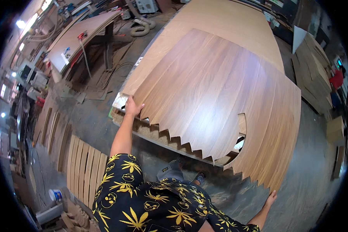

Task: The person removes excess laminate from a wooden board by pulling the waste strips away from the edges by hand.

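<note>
A large wood-grain panel (197,89) lies across a workbench in front of me. Its near edge is cut into a row of zigzag teeth, and a narrow curved slot (241,124) opens toward that edge on the right. My left hand (133,107) grips the panel's near left corner, thumb along the edge. At the near right corner my right hand (272,198) holds the edge; its fingers are partly hidden. The panel's right part sticks out past the bench. Under it shows a plain tan board (228,23).
On the left stands another table (79,36) with a red tool (82,35) on it. Wooden slats (85,166) lie at the lower left, near a small white tub (55,194). Stacked boards (311,73) and a cardboard box (335,130) stand on the right. A ribbed hose (142,28) lies behind.
</note>
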